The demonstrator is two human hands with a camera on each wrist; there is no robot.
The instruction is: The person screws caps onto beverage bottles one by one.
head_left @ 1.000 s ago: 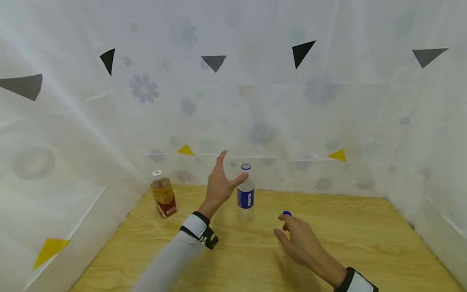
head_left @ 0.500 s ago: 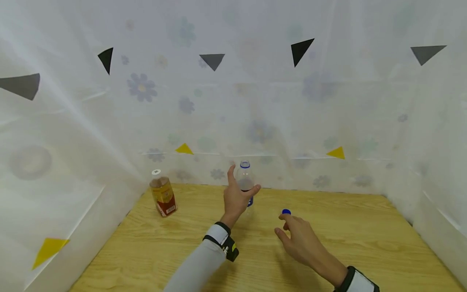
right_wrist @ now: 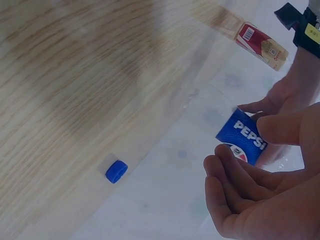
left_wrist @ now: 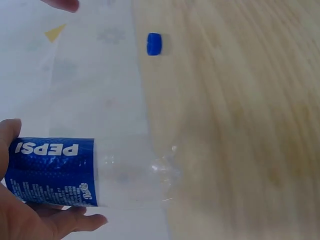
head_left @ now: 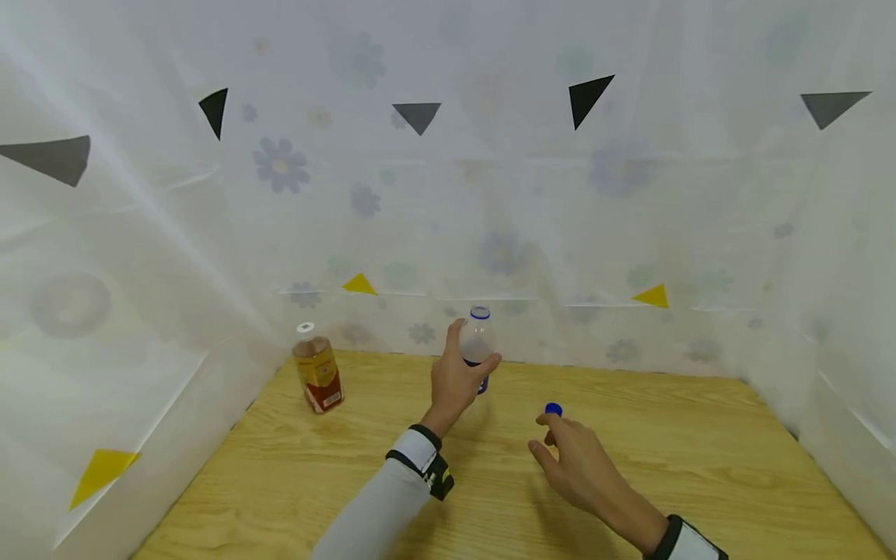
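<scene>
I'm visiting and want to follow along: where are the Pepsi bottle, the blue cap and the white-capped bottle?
Pepsi bottle (left_wrist: 70, 172), left wrist view: on its blue label.
Blue cap (left_wrist: 154, 44), left wrist view: on its side.
White-capped bottle (head_left: 319, 372), head view: on its label.

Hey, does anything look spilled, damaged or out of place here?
One thing: the Pepsi bottle in the left hand has no cap on, while a blue cap lies apart on the table. I see no spill or damage.
</scene>
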